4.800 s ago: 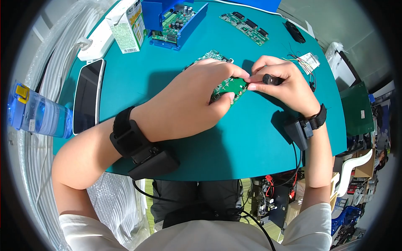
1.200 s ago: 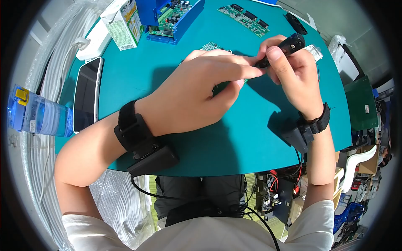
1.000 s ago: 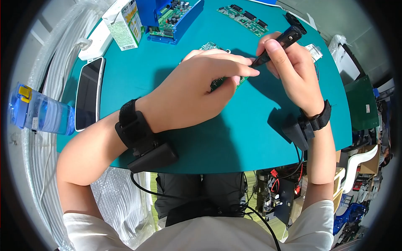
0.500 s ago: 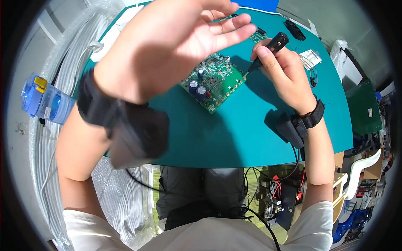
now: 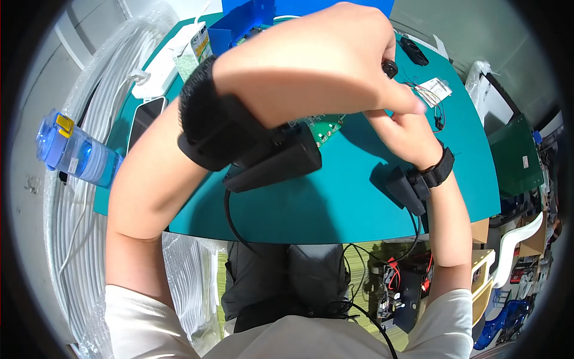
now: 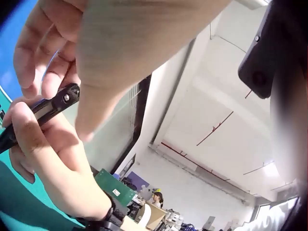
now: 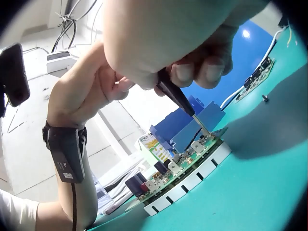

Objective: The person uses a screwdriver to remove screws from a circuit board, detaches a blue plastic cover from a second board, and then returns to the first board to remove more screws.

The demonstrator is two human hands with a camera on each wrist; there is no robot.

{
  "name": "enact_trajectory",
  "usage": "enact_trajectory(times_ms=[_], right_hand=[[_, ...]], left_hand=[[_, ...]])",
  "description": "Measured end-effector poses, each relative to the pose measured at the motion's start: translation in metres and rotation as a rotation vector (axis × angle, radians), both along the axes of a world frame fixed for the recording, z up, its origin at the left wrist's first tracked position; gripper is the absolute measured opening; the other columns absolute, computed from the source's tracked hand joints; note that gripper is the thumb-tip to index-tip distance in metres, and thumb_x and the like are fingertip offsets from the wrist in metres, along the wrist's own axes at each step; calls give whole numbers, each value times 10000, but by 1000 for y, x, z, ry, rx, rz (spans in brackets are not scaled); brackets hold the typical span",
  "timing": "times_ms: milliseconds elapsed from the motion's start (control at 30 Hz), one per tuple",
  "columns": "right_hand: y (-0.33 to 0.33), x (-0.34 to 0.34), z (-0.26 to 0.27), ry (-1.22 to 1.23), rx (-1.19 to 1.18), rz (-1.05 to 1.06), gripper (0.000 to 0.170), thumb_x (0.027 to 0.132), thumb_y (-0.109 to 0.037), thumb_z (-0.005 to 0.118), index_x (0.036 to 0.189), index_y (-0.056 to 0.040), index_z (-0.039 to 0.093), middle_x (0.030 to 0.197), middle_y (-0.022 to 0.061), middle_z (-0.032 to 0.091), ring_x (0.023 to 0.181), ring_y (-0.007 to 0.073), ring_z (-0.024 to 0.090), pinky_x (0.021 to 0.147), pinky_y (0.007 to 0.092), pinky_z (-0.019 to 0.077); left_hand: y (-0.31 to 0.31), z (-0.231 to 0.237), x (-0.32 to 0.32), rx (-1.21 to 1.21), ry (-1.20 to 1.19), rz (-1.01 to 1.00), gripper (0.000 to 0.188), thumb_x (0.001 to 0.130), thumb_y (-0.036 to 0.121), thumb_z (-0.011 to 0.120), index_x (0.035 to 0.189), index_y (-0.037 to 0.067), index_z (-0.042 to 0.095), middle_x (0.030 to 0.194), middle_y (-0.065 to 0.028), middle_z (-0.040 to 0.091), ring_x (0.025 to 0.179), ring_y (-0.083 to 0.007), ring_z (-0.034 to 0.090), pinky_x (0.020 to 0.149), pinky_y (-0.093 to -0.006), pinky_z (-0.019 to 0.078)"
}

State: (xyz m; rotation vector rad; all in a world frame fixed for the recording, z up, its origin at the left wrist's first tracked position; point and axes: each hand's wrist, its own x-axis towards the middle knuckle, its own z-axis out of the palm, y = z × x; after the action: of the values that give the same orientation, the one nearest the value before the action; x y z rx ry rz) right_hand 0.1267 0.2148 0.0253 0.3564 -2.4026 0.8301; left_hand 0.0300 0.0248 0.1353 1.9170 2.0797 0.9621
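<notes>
A black-handled screwdriver (image 7: 179, 97) stands tilted in my right hand (image 5: 409, 137), whose fingers and thumb grip the handle. Its metal tip meets the far corner of a green circuit board (image 7: 193, 161), which has a pale slotted block under its edge. My left hand (image 5: 323, 63) reaches across above the board and hides most of it in the head view. In the left wrist view, the left hand's loosely bent fingers hang around the handle's top end, with the thumb apart from them. A small screw (image 7: 265, 98) rests on the green mat beyond the board.
Behind the board are a blue metal housing (image 7: 204, 122) and a drink carton (image 5: 192, 51). A phone (image 5: 147, 116) and a water bottle (image 5: 81, 149) are at the left. Thin wires (image 5: 439, 107) and a black object (image 5: 414, 52) lie at the right.
My left hand has let go of the board's area, risen, and swung right over the screwdriver. My right hand first lifted and turned the screwdriver, then brought its tip to the board's corner.
</notes>
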Motion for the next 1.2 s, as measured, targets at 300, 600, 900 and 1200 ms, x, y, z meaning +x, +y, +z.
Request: enact_trajectory(times_ms=[300,600,900,1200], right_hand=[[-2,1,3,-69,101,-32,264,1034,-162,553,1074,55,697,902,201,700,813,326,671,731,386,521],[-1,0,-1,-194,-101,-16,279,1040,-213,599,1112,39,692,949,157,707,848,248,656,782,366,517],[5,-2,-5,-320,-150,45,266,1029,-219,637,986,43,655,843,74,648,779,165,585,722,317,488],[15,-7,-10,-323,-91,137,153,976,-129,692,947,20,677,845,50,621,731,154,557,678,299,465]], left_hand=[[12,13,2,-101,-260,137,309,888,134,670,902,-175,663,664,-261,605,588,-180,574,595,-345,499],[7,-14,-10,165,-83,-2,308,897,139,676,884,-168,658,606,-216,561,559,-141,498,546,-327,461],[-1,-6,-12,37,1,62,343,923,159,655,778,-152,642,537,-169,495,515,-112,414,480,-322,389],[9,16,-10,-262,-107,154,388,963,175,623,784,-168,654,528,-176,486,513,-112,397,469,-326,374]])
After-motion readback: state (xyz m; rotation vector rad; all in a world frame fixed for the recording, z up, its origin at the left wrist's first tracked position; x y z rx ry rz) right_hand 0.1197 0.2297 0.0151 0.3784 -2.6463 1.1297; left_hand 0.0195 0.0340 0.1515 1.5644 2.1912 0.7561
